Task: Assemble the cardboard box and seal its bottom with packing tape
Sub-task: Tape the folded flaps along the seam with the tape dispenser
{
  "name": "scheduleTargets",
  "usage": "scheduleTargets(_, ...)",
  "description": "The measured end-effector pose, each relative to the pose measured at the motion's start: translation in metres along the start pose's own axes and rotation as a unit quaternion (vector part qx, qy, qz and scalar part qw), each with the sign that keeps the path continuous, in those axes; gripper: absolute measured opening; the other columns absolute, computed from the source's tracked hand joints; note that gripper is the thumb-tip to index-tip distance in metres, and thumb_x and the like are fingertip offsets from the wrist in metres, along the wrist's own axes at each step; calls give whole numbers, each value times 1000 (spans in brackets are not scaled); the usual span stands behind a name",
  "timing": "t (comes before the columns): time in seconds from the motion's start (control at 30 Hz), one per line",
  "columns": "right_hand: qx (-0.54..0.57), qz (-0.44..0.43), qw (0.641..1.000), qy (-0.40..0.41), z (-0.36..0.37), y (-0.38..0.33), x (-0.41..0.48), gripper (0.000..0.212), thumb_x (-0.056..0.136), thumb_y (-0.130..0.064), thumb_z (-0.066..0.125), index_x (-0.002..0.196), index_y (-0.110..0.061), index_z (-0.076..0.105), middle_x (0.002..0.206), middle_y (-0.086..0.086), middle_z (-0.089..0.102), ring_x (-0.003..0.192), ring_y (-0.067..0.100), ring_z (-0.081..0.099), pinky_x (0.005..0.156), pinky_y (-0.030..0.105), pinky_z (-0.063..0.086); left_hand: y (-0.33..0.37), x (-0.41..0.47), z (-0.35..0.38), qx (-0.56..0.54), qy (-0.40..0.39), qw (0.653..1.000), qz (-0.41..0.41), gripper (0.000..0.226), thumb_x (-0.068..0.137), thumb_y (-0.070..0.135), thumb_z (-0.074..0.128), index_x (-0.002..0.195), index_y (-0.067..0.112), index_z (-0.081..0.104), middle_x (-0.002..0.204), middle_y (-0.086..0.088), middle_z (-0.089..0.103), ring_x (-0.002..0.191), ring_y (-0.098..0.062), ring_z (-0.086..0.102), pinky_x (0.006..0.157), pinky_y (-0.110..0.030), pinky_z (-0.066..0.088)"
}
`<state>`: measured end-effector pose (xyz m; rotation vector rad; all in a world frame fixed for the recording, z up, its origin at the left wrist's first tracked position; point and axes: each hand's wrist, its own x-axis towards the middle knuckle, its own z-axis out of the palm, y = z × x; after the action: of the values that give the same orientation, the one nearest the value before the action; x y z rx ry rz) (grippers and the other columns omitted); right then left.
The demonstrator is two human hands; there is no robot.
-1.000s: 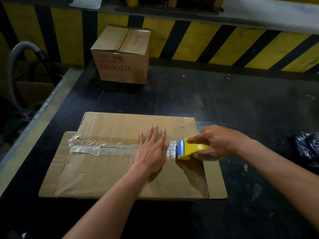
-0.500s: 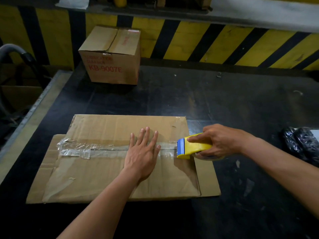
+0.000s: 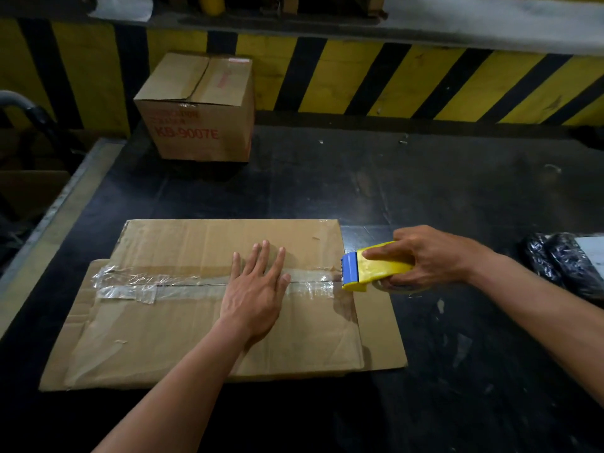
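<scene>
Spreading across most of the view, the dark, scuffed bench (image 3: 425, 191) carries everything. Behind its far edge runs a striped wall (image 3: 392, 80) of yellow and black diagonal bands.

The cardboard box (image 3: 196, 338) lies low and flat near the bench's near edge, closer to the left edge than the right. Its upper panel sits on a wider sheet of card that sticks out at both the left and right ends. A seam runs from left to right across the panel.

A smaller box (image 3: 199, 125), closed and standing upright, sits at the far left corner of the bench, with red lettering "KB-9007E" on its front face.

The left hand (image 3: 255, 295) lies palm down on the cardboard box, fingers straight and slightly spread, pressing on the seam near its middle. The right hand (image 3: 431, 256) is curled round a yellow tape dispenser (image 3: 376, 268), holding it at the right end of the seam, just over the right edge of the upper panel. The dispenser's blue front edge faces the left hand.

Clear packing tape (image 3: 176, 286) covers the seam from its wrinkled, bunched left end, under the left hand, to the dispenser's blue edge.

Two black bags (image 3: 555, 266) of crinkled plastic lie at the right edge of the bench, well apart from the cardboard box.
</scene>
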<state>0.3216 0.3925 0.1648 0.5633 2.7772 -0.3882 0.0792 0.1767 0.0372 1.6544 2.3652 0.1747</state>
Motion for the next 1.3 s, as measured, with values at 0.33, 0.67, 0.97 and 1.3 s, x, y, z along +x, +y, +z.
scheduleTargets(0.33,-50,-24,998,-1,-8,8,-1,65,82,-70,57,142,-51,43,98,-7,50,84,9,47,69,28,45,71,22,9,-45,1,998,-34,62,104,56,3,161,34,-8,168,-5,-19,153,-24,-23,123,-55,-14)
scheduleTargets(0.67,-14,-3,1000,-14,6,30,-16,65,79,-76,54,140,-55,44,92,-10,47,79,7,45,62,17,32,65,22,24,-10,2,999,-35,69,96,72,-5,158,42,-11,166,0,-23,152,-21,-27,122,-53,-15)
scheduleTargets(0.97,-20,28,998,-49,25,49,-25,87,64,-89,24,144,-57,31,101,-11,40,89,6,42,75,24,41,67,21,24,-1,6,1000,-30,67,99,69,-1,158,41,-13,166,-2,-24,151,-21,-28,122,-55,-15)
scheduleTargets(1.3,-47,19,997,-66,22,45,-6,62,85,-68,56,143,-58,35,102,-7,46,93,10,47,80,33,47,106,38,24,11,-4,998,56,59,105,54,5,158,37,-14,168,-5,-19,153,-26,-23,122,-59,-12)
